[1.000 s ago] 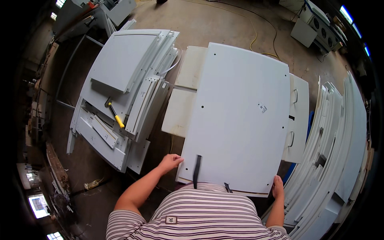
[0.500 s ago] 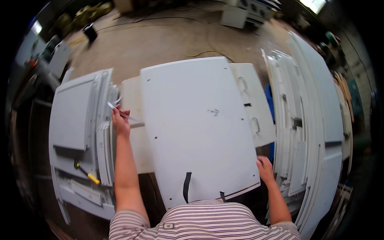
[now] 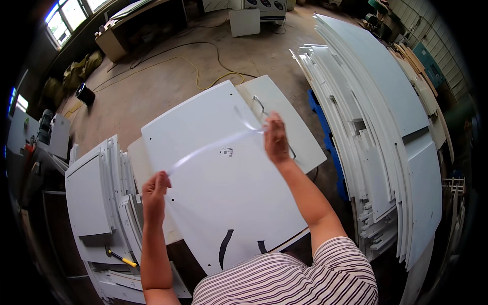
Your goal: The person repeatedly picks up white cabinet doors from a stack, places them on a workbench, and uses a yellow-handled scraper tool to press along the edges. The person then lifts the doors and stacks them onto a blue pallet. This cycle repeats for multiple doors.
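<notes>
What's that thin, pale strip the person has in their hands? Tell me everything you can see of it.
The thin pale strip is narrow, whitish and shiny, and looks like flexible plastic, though blur hides its finer detail. The left hand and right hand both grip it, and between them it bows in a gentle arc across the view of the white panel. Beyond the right hand's grip, a loose tail curls up and leftward. Whether it touches the panel is unclear.

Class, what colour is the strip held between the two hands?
White; the strip shows best in the head view, somewhat blurred.
</notes>
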`<action>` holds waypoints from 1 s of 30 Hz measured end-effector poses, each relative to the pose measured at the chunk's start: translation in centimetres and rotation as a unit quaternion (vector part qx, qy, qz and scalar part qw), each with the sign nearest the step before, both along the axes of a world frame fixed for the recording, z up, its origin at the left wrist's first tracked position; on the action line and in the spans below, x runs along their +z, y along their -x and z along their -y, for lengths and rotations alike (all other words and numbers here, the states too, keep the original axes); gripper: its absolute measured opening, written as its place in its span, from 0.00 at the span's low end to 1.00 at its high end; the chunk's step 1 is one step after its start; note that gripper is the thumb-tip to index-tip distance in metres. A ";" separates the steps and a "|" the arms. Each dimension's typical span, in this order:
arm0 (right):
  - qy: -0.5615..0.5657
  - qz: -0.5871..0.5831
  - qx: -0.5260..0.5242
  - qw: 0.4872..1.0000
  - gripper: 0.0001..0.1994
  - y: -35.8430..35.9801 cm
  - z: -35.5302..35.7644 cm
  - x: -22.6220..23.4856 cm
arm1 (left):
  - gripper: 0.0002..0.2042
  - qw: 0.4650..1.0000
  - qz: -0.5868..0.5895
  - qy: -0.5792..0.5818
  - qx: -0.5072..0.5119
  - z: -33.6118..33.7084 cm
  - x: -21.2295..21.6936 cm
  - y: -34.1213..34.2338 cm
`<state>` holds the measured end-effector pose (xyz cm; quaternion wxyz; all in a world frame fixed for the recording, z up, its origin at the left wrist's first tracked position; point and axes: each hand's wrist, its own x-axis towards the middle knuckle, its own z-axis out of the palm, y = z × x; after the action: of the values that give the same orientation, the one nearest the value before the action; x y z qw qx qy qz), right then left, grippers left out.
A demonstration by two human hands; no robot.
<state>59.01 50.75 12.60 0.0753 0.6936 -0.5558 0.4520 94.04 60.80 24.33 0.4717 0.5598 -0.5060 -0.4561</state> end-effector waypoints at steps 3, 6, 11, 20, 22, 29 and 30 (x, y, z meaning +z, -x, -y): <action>-0.051 0.017 -0.098 0.994 0.05 7.8 -0.2 -2.5 | 0.19 0.999 -0.035 0.017 -0.027 1.9 -0.7 2.3; -0.114 0.046 -0.129 0.984 0.06 12.5 -0.8 -2.1 | 0.19 0.998 -0.033 -0.010 -0.052 3.2 -2.1 6.1; -0.120 0.216 -0.144 0.958 0.09 17.6 1.1 -3.6 | 0.20 0.994 -0.072 0.001 -0.087 5.1 -0.5 10.5; -0.143 0.263 -0.022 0.954 0.07 14.5 8.8 -9.3 | 0.15 0.984 0.153 -0.029 -0.082 4.0 4.3 8.6; -0.150 0.266 -0.031 0.952 0.07 12.5 9.5 -10.7 | 0.10 0.964 0.256 0.007 -0.070 3.5 4.5 8.2; -0.286 0.416 -0.002 0.863 0.22 9.3 8.9 -13.2 | 0.17 0.930 0.355 0.082 0.046 -3.8 -1.2 2.3; -0.272 0.432 0.000 0.860 0.21 9.6 8.7 -13.1 | 0.17 0.945 0.315 0.040 0.078 -6.0 -3.2 1.0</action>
<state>49.38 42.08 -0.53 -0.3639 0.4214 -0.6332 0.5376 93.04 66.78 21.15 0.3440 0.6937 -0.6011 -0.1977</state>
